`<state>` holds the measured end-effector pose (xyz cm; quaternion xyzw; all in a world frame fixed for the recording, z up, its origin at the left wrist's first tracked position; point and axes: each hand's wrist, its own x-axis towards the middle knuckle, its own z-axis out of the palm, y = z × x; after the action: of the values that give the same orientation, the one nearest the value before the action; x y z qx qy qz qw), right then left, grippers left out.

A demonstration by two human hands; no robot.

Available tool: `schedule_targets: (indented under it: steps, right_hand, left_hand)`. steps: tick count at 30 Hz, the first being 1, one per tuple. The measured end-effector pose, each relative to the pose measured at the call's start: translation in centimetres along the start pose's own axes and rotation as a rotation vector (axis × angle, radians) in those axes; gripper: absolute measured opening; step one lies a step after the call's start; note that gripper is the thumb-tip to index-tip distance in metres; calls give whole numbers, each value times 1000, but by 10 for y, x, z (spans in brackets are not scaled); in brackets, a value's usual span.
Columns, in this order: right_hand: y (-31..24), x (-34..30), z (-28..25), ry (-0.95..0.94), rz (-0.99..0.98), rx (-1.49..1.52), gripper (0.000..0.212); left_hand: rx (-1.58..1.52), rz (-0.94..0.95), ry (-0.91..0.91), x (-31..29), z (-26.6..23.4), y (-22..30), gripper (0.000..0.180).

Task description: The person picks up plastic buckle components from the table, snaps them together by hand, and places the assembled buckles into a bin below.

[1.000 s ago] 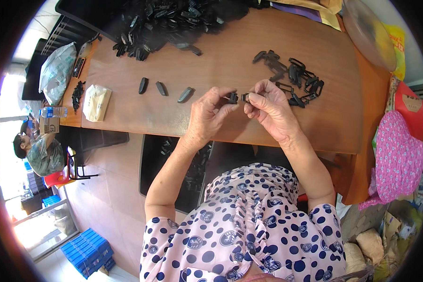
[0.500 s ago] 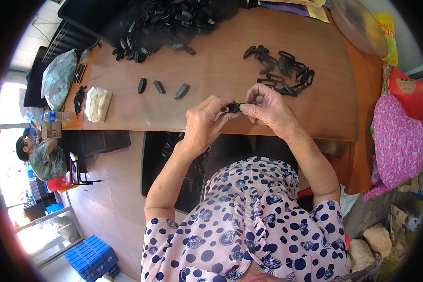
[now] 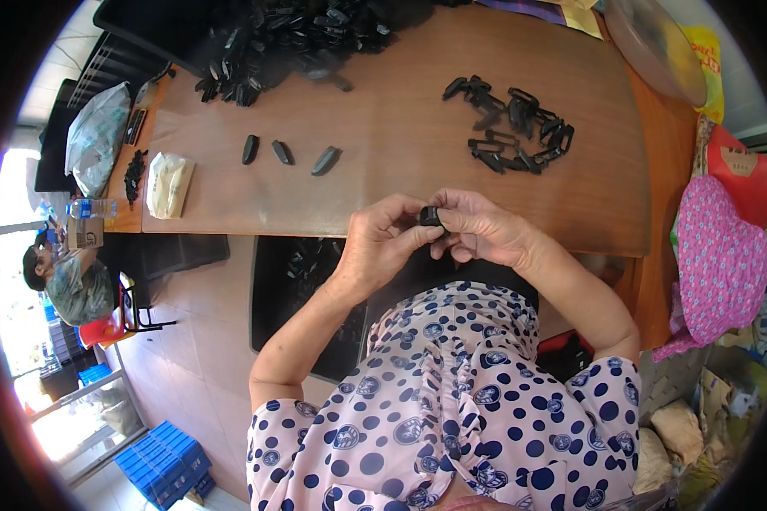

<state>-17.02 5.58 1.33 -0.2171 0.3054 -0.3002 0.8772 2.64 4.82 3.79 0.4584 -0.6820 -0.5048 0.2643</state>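
Note:
A small black plastic part is pinched between the fingertips of both my hands, just beyond the table's near edge. My left hand grips it from the left, thumb and fingers closed. From the right, my right hand has its thumb and forefinger pressed on it, the other fingers curled below. The fingers cover much of the part, so its exact kind does not show. Farther left on the brown table three dark oblong pieces lie in a row. A loose cluster of black open-framed plastic parts lies at the right.
A large heap of black parts covers the far left. A tissue pack lies near the left edge, with a water bottle beyond. Below the table sits a black bin. Another person sits far left.
Both hands have come nearer to my body with the black part and drawn closer together. The part has been turned and is now more covered by the fingers.

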Motion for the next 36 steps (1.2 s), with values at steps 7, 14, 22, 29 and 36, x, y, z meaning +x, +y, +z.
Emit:
schedule_targets:
  steps: [7, 14, 22, 29, 36]
  right_hand:
    - [-3, 7, 9, -187, -22, -127, 55]
    - [10, 29, 6, 16, -137, -284, 39]
    - [-63, 33, -23, 528, -462, -1773, 28]
    - [-75, 48, -43, 435, -179, -2303, 20]
    - [-104, 23, -71, 567, -530, -1757, 14]
  left_hand:
    - [-692, -55, 30, 7, -1, -19, 19]
    - [-847, -222, -16, 19, -6, -24, 31]
    - [542, 143, 4, 97, -85, -43, 29]
    - [1200, 128, 116, 195, -118, -77, 34]
    - [788, 198, 274, 183, -110, -75, 28]
